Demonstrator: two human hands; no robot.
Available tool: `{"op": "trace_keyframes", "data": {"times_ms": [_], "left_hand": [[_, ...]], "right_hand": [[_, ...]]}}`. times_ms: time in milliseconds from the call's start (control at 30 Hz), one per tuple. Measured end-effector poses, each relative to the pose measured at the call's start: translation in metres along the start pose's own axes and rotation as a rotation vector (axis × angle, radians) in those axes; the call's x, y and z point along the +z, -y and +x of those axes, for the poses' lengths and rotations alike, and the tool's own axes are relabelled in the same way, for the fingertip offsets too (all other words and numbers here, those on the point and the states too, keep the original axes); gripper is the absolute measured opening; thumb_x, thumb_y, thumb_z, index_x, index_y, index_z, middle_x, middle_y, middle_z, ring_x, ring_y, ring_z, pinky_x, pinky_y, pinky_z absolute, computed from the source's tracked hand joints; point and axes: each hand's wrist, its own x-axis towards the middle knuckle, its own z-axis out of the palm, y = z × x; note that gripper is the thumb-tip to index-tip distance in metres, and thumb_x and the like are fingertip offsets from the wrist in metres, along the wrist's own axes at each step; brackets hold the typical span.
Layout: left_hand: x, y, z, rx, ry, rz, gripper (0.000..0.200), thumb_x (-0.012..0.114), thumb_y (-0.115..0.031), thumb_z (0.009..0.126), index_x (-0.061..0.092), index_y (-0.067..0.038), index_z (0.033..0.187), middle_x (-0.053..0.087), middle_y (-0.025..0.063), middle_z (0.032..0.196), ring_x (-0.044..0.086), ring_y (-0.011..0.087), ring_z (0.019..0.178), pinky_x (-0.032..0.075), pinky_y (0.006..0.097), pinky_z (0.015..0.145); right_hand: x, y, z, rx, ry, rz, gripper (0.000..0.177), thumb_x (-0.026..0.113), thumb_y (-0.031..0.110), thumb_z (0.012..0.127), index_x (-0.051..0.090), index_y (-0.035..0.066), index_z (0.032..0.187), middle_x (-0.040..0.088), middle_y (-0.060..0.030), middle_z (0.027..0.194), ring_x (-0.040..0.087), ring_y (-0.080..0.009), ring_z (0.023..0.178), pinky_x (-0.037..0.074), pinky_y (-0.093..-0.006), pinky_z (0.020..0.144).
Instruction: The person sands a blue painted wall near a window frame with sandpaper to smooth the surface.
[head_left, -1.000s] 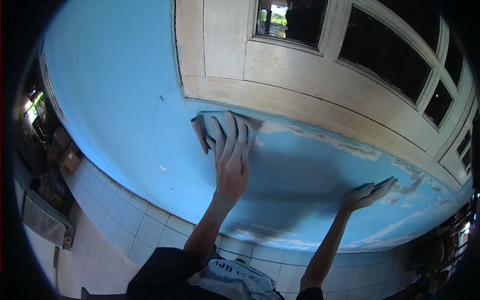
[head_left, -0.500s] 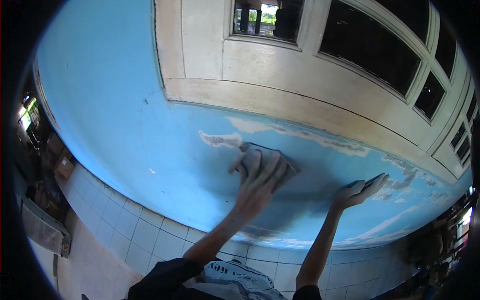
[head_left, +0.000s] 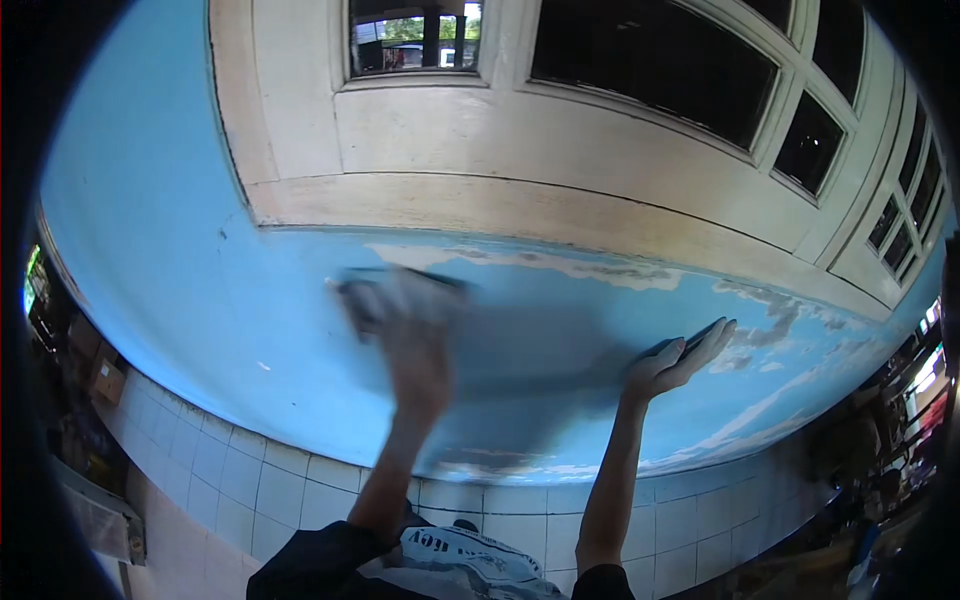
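Observation:
My left hand (head_left: pixel 415 325) is smeared by motion and presses a dark grey sheet of sandpaper (head_left: pixel 450 286) against the light blue wall (head_left: pixel 310 350), just below the window frame. Its fingers are spread over the sheet. Under and around that hand lie bare whitish patches where paint is gone, such as the long peeled patch (head_left: pixel 580 268) to its right. Further right, my right hand (head_left: pixel 683 362) rests against the wall, fingers stretched out and thumb apart, with nothing visible in it.
A cream wooden window frame (head_left: pixel 420 205) with dark panes runs above the hands. Below the wall is a floor of pale tiles (head_left: pixel 285 490). A cardboard box (head_left: pixel 108 381) stands at far left, and clutter fills the dark right edge.
My left hand has swept left along the wall with the sandpaper, now over the small bare patch seen earlier. The view has shifted right; my right hand keeps its place on the wall.

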Motion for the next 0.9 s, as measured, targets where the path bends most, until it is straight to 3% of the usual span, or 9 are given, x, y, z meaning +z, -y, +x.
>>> {"op": "trace_keyframes", "data": {"times_ms": [67, 100, 167, 267, 433, 500, 667, 833, 900], "left_hand": [[-0.012, 0.017, 0.016, -0.163, -0.217, 0.103, 0.040, 0.037, -0.023, 0.102, 0.049, 0.001, 0.131, 0.039, 0.0214, 0.141, 0.032, 0.0433, 0.131, 0.022, 0.0500, 0.111], [0.007, -0.005, 0.005, -0.014, -0.207, 0.109, 0.037, 0.049, -0.015, 0.093, 0.056, -0.020, 0.129, 0.050, 0.0146, 0.131, 0.044, 0.0387, 0.122, 0.025, 0.0615, 0.103], [0.032, -0.049, -0.008, 0.322, 0.145, 0.424, 0.032, 0.047, -0.016, 0.095, 0.057, -0.012, 0.126, 0.052, 0.0168, 0.128, 0.045, 0.0379, 0.121, 0.026, 0.0612, 0.103], [0.030, -0.046, -0.010, 0.338, 0.175, 0.296, 0.037, 0.041, -0.019, 0.098, 0.053, -0.012, 0.132, 0.037, 0.0232, 0.143, 0.027, 0.0475, 0.134, 0.017, 0.0619, 0.108], [-0.021, 0.014, 0.016, -0.147, -0.159, 0.039, 0.037, 0.041, -0.020, 0.098, 0.052, -0.011, 0.132, 0.037, 0.0232, 0.144, 0.027, 0.0474, 0.134, 0.017, 0.0615, 0.108], [0.012, 0.006, 0.003, -0.033, -0.321, 0.107, 0.031, 0.050, -0.020, 0.094, 0.059, -0.009, 0.122, 0.052, 0.0188, 0.125, 0.043, 0.0436, 0.121, 0.025, 0.0598, 0.104], [0.015, -0.054, 0.008, 0.344, 0.040, 0.386, 0.033, 0.050, -0.019, 0.092, 0.058, -0.010, 0.123, 0.055, 0.0187, 0.119, 0.043, 0.0427, 0.123, 0.025, 0.0584, 0.105], [-0.051, 0.026, 0.037, -0.293, -0.441, -0.268, 0.049, 0.034, -0.027, 0.102, 0.038, 0.003, 0.140, 0.030, 0.0228, 0.150, 0.021, 0.0353, 0.142, 0.012, 0.0474, 0.114], [-0.025, 0.020, 0.025, -0.106, -0.390, -0.014, 0.048, 0.035, -0.026, 0.102, 0.038, 0.003, 0.140, 0.025, 0.0229, 0.151, 0.015, 0.0391, 0.142, 0.010, 0.0510, 0.114]], "right_hand": [[0.000, 0.001, 0.000, 0.010, -0.002, -0.010, 0.058, 0.030, 0.037, 0.101, 0.037, -0.007, 0.138, 0.031, -0.0268, 0.146, 0.027, -0.0425, 0.137, 0.021, -0.0547, 0.111], [0.001, 0.001, -0.001, 0.015, -0.004, -0.016, 0.058, 0.030, 0.037, 0.101, 0.037, -0.007, 0.138, 0.031, -0.0268, 0.146, 0.027, -0.0425, 0.137, 0.021, -0.0547, 0.111], [0.000, -0.001, -0.001, 0.017, 0.001, -0.014, 0.060, 0.030, 0.040, 0.101, 0.037, -0.006, 0.138, 0.032, -0.0268, 0.146, 0.027, -0.0423, 0.137, 0.021, -0.0551, 0.111], [-0.003, -0.004, -0.001, 0.012, 0.023, -0.033, 0.057, 0.033, 0.033, 0.100, 0.034, -0.006, 0.140, 0.030, -0.0243, 0.148, 0.026, -0.0393, 0.139, 0.023, -0.0514, 0.112], [-0.001, -0.006, -0.002, 0.012, 0.007, -0.017, 0.056, 0.033, 0.032, 0.100, 0.035, -0.007, 0.140, 0.030, -0.0244, 0.148, 0.026, -0.0394, 0.139, 0.023, -0.0514, 0.112], [0.000, -0.005, -0.004, 0.014, 0.007, -0.009, 0.056, 0.033, 0.032, 0.100, 0.035, -0.007, 0.139, 0.031, -0.0244, 0.148, 0.026, -0.0395, 0.139, 0.023, -0.0514, 0.112], [-0.002, -0.001, -0.001, 0.003, -0.003, 0.028, 0.052, 0.032, 0.030, 0.101, 0.039, -0.008, 0.136, 0.032, -0.0282, 0.145, 0.028, -0.0443, 0.136, 0.021, -0.0556, 0.110], [-0.002, -0.003, -0.001, -0.006, -0.012, 0.017, 0.052, 0.034, 0.028, 0.100, 0.039, -0.009, 0.136, 0.033, -0.0293, 0.144, 0.028, -0.0450, 0.136, 0.021, -0.0549, 0.110], [-0.003, -0.002, -0.002, 0.011, 0.030, 0.005, 0.054, 0.034, 0.027, 0.099, 0.036, -0.010, 0.138, 0.030, -0.0285, 0.146, 0.026, -0.0413, 0.138, 0.023, -0.0501, 0.112]]}}
